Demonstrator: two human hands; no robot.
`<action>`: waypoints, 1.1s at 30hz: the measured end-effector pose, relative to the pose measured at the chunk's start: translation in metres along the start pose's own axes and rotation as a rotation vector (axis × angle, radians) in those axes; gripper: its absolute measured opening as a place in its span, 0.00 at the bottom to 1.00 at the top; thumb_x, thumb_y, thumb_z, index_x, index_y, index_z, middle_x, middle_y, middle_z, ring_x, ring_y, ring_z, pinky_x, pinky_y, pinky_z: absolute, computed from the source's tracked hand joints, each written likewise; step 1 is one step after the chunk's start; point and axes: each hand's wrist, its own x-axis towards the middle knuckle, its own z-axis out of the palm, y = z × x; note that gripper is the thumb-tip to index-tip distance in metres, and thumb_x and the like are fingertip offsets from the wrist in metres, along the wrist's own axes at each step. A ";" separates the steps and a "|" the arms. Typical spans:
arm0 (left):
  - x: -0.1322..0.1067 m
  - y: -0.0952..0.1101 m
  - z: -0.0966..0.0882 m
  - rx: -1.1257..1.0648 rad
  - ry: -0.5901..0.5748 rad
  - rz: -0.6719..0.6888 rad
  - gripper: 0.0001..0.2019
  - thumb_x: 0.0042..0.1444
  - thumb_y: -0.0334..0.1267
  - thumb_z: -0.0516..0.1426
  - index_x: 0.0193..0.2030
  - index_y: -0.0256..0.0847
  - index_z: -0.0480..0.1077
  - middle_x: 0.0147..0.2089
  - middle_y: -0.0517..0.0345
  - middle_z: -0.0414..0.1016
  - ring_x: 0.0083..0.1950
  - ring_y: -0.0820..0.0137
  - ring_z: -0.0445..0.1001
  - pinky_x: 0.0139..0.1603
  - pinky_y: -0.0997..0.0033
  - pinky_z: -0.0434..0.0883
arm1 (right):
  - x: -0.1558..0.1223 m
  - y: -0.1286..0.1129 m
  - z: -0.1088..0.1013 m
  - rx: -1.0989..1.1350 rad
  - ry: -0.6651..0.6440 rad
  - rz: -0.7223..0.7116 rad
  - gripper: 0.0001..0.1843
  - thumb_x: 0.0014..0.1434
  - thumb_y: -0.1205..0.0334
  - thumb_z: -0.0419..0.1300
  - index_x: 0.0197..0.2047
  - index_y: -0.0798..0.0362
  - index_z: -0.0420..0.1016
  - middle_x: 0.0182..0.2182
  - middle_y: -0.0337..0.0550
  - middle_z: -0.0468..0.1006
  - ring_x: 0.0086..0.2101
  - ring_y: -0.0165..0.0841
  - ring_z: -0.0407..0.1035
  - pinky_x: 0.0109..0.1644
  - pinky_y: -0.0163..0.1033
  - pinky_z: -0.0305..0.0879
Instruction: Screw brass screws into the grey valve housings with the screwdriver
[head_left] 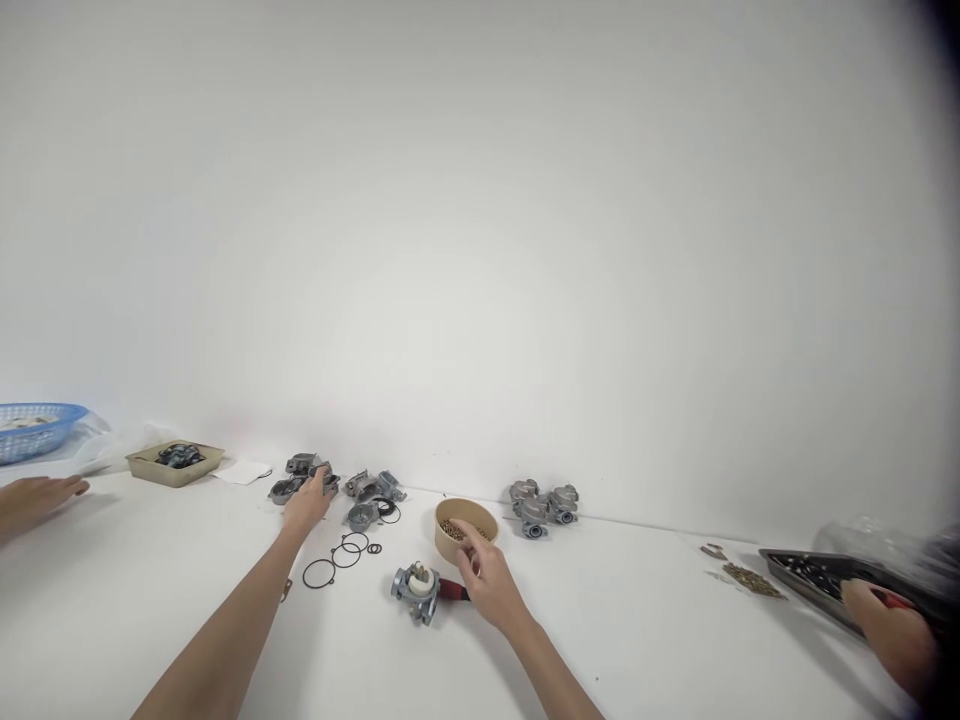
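Observation:
My left hand (304, 508) reaches into a group of grey metal carburetor float bowls (285, 490), its fingers closed over one of them. My right hand (489, 580) is at the near side of a round tan bowl (442, 545), fingers apart, with a fingertip over the small brass parts (452, 530) inside. Just left of that hand, a carburetor body (417, 592) with a white float lies on the table. A red-handled tool (453, 590) lies against it, its far end hidden by my right hand. Black rubber rings (346, 555) lie between my hands.
More carburetor parts (534, 515) stand by the wall. A tan tray (169, 470) and blue basket (45, 440) are left, near another person's hand (41, 497). At right, another hand (892, 630) holds something red over a dark tray (810, 590), beside brass pieces (752, 580).

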 end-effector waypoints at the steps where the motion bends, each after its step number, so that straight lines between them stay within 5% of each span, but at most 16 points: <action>1: 0.002 0.000 0.003 0.010 0.028 -0.014 0.27 0.62 0.44 0.52 0.68 0.46 0.56 0.65 0.39 0.67 0.60 0.45 0.71 0.54 0.48 0.67 | 0.001 0.002 -0.001 0.025 0.003 -0.002 0.22 0.57 0.53 0.57 0.54 0.40 0.75 0.33 0.45 0.78 0.26 0.39 0.70 0.29 0.46 0.68; 5: 0.007 0.000 0.008 0.024 0.119 -0.048 0.19 0.62 0.39 0.52 0.59 0.42 0.66 0.60 0.38 0.72 0.59 0.47 0.72 0.53 0.51 0.68 | 0.002 0.006 -0.009 0.221 0.023 -0.005 0.19 0.56 0.53 0.61 0.51 0.36 0.77 0.35 0.50 0.78 0.30 0.40 0.73 0.33 0.46 0.71; 11: -0.005 0.002 -0.002 -0.087 0.273 0.041 0.12 0.61 0.37 0.51 0.46 0.40 0.73 0.49 0.44 0.79 0.54 0.51 0.74 0.52 0.57 0.70 | 0.002 0.003 -0.014 0.357 0.001 0.015 0.22 0.57 0.51 0.60 0.55 0.41 0.76 0.39 0.51 0.79 0.37 0.45 0.74 0.37 0.51 0.73; 17: -0.043 0.057 -0.019 -0.336 0.382 0.245 0.11 0.61 0.42 0.54 0.44 0.42 0.74 0.44 0.55 0.82 0.44 0.64 0.79 0.48 0.69 0.74 | 0.005 -0.009 -0.006 0.527 -0.011 0.067 0.21 0.57 0.48 0.63 0.54 0.37 0.76 0.40 0.50 0.79 0.40 0.45 0.74 0.36 0.47 0.72; 21: -0.111 0.123 -0.020 -0.805 0.105 0.521 0.09 0.56 0.42 0.59 0.39 0.41 0.78 0.37 0.55 0.83 0.34 0.65 0.80 0.34 0.70 0.77 | 0.008 -0.024 0.000 0.697 -0.050 0.126 0.33 0.58 0.43 0.63 0.63 0.48 0.67 0.45 0.52 0.77 0.39 0.43 0.74 0.33 0.43 0.72; 23: -0.146 0.153 -0.016 -0.881 -0.016 0.630 0.08 0.55 0.41 0.60 0.38 0.42 0.79 0.40 0.54 0.83 0.38 0.64 0.80 0.35 0.70 0.78 | 0.010 -0.030 -0.003 0.858 -0.117 0.145 0.35 0.57 0.41 0.63 0.62 0.50 0.67 0.46 0.53 0.77 0.38 0.40 0.74 0.30 0.38 0.68; 25: -0.173 0.174 -0.009 -0.931 -0.094 0.609 0.09 0.56 0.41 0.61 0.38 0.42 0.80 0.40 0.54 0.83 0.36 0.66 0.80 0.32 0.72 0.78 | 0.012 -0.031 -0.008 0.980 -0.175 0.132 0.31 0.56 0.41 0.65 0.57 0.52 0.73 0.46 0.53 0.77 0.38 0.39 0.73 0.30 0.36 0.66; 29: -0.190 0.184 0.002 -0.944 -0.172 0.542 0.11 0.58 0.43 0.60 0.42 0.43 0.80 0.43 0.53 0.82 0.38 0.66 0.80 0.31 0.74 0.77 | 0.012 -0.029 -0.016 1.084 -0.173 0.190 0.28 0.55 0.43 0.67 0.53 0.52 0.76 0.44 0.52 0.79 0.38 0.38 0.72 0.34 0.38 0.67; 33: -0.176 0.166 -0.004 -0.803 -0.258 0.655 0.16 0.59 0.45 0.58 0.51 0.45 0.77 0.43 0.54 0.82 0.44 0.65 0.79 0.36 0.72 0.77 | 0.009 -0.031 -0.017 1.103 -0.157 0.254 0.26 0.55 0.45 0.68 0.51 0.54 0.76 0.46 0.54 0.80 0.42 0.42 0.75 0.43 0.43 0.71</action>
